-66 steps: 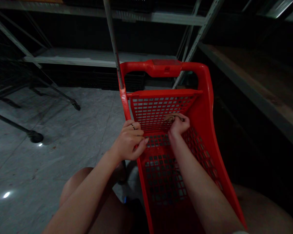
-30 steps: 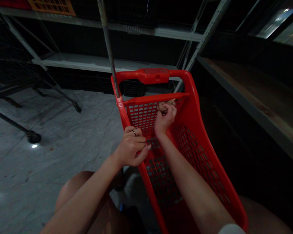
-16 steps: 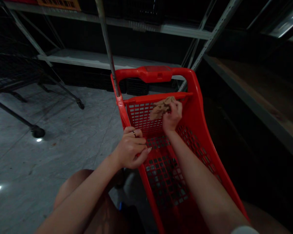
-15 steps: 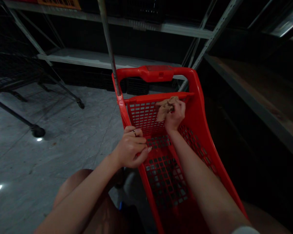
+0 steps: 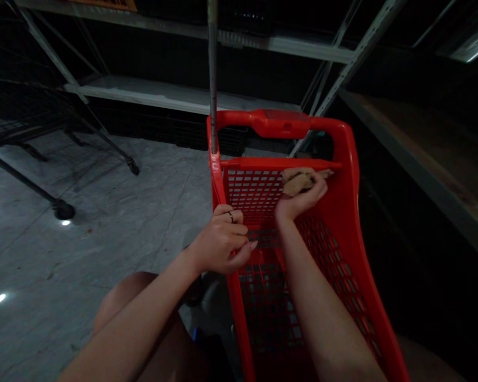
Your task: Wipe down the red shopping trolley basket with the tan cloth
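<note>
A red plastic shopping basket [image 5: 352, 212] with slotted walls and a moulded handle [image 5: 282, 123] stands tilted before me. My left hand [image 5: 227, 239], a ring on one finger, is closed around the basket's left rim. Inside, my right hand [image 5: 306, 199] grips a crumpled brown cloth [image 5: 298, 181] near the upper right of the slotted end panel [image 5: 255, 188]. Part of the cloth is hidden by my fingers. A metal pole [image 5: 212, 79] rises from the basket's upper left corner.
Behind the basket is a metal shelving rack [image 5: 151, 96] with dark crates beneath. A wire cart with caster wheels [image 5: 63, 209] stands left on the grey floor [image 5: 115, 228]. On the right runs a ledge [image 5: 422, 154]. My knee [image 5: 123, 297] is below my left arm.
The cloth and my right hand have moved right along the end panel, the wrist turning. The basket has shifted slightly right and stands more upright in view. My left hand keeps its hold.
</note>
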The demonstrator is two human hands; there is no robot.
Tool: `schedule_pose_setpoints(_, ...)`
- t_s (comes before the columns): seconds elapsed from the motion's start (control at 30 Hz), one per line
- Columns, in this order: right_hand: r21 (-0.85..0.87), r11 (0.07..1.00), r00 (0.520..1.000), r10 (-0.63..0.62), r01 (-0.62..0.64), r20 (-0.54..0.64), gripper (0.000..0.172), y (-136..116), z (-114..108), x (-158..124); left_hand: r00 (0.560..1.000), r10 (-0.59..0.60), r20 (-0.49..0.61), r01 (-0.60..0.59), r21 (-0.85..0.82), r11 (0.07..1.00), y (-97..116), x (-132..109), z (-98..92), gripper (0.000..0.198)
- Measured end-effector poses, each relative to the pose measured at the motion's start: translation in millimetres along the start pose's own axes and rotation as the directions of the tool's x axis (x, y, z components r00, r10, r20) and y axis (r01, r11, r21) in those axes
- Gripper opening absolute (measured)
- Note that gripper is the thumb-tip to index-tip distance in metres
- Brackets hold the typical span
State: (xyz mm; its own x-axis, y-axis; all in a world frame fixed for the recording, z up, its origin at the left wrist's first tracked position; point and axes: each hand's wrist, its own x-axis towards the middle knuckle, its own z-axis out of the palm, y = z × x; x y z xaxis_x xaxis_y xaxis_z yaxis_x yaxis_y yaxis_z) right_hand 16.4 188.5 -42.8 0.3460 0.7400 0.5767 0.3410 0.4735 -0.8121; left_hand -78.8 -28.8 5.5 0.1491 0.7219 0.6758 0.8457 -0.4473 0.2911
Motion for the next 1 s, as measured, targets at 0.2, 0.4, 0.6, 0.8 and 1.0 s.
schedule_pose_setpoints(0.2, 0.052, 0.969, 0.861, -0.238, 0.240, 0.450, 0.036, -28.7, 6.6, -88.5, 0.998, -0.015, 0.057, 0.013, 0.028, 1.000, 1.5, 0.0, -7.5, 0.043)
schedule_pose_setpoints(0.4, 0.144, 0.856, 0.649, -0.477, 0.497, 0.593, 0.042, -27.1, 7.0, -105.0, 0.998, -0.019, 0.062, 0.015, 0.059, 0.998, 3.4, 0.2, -10.0, 0.042)
schedule_pose_setpoints(0.6, 0.131, 0.762, 0.597, -0.590, 0.634, 0.544, 0.043, 3.7, -6.7, -33.1, 1.000, -0.012, 0.015, 0.011, 0.042, 0.999, 3.7, -1.0, -11.7, 0.042)
schedule_pose_setpoints(0.8, -0.187, 0.765, 0.753, -0.504, 0.617, 0.422, 0.043, 49.5, -28.9, 40.1, 1.000, 0.008, 0.026, -0.009, 0.043, 0.999, 1.8, -1.5, -17.0, 0.042)
schedule_pose_setpoints(1.0, -0.427, 0.826, 0.886, -0.173, 0.368, 0.430, 0.051, 60.3, -38.9, 15.5, 0.999, 0.025, 0.026, -0.027, 0.043, 0.999, -0.2, -2.3, -16.9, 0.041)
